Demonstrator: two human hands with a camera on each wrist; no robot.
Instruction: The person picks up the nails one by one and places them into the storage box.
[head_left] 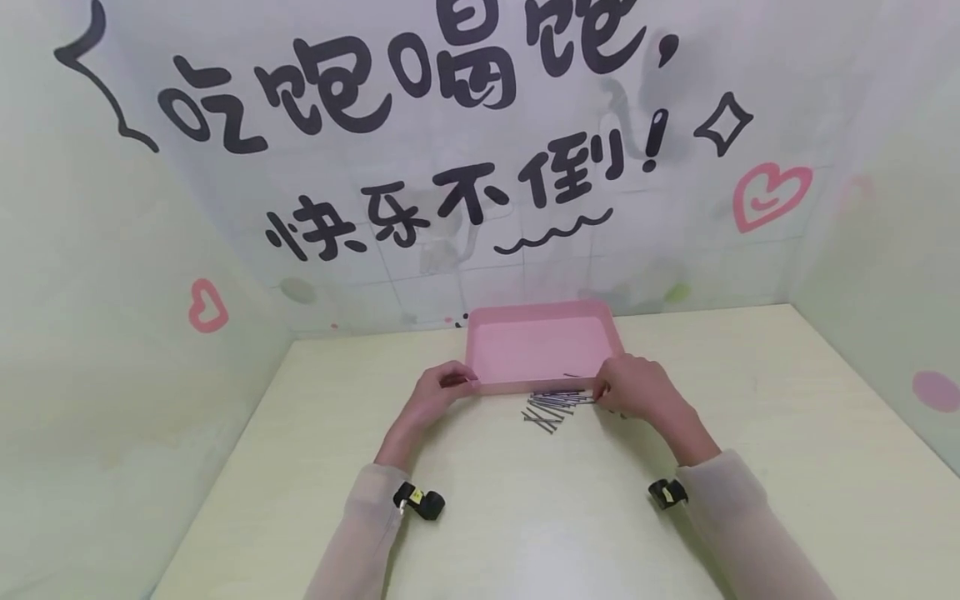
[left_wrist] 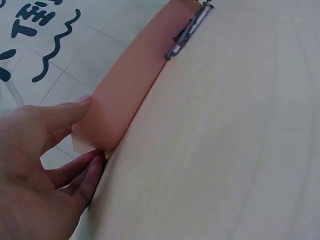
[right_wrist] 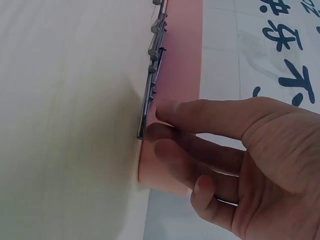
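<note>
A pink tray [head_left: 543, 342] lies flat on the table, its front wall toward me. My left hand [head_left: 442, 389] grips its front left corner; in the left wrist view the thumb rests at the upper edge of the wall [left_wrist: 117, 95] and the other fingers bend at the bottom corner. Dark metal nails [head_left: 555, 407] lie loosely piled in front of the tray. My right hand [head_left: 633, 386] is at the pile's right end, with bent fingers. In the right wrist view a gap shows between thumb and forefinger, close to the nails [right_wrist: 154, 75]. One thin dark nail [head_left: 572, 375] shows inside the tray.
Behind the tray stands a white printed wall sheet [head_left: 420, 275] with black writing and pink hearts. Pale walls close off both sides. The pale wooden table [head_left: 525, 525] extends toward me, and a small black camera sits on each wrist.
</note>
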